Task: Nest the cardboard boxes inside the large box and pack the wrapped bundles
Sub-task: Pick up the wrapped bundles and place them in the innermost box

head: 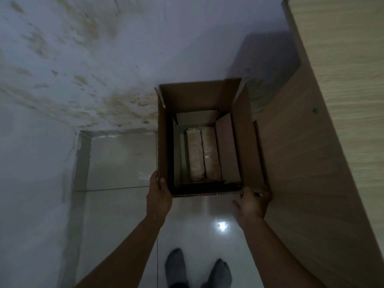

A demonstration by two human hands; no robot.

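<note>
Two wrapped bundles lie side by side, touching, lengthwise at the bottom of the smaller box that sits nested inside the large cardboard box; the large box is open at the top, its flaps standing up, and it hangs above the pale tiled floor in the corner by a stained white wall, with a wood-grain panel just to its right. My left hand clamps the near left corner of the large box, thumb hooked over the rim and fingers wrapped around the outer wall. My right hand presses against the near right corner, fingers spread along the outside just below the rim, gripping the cardboard. Both my forearms reach forward from below, and my socked feet stand on the tiles beneath them
</note>
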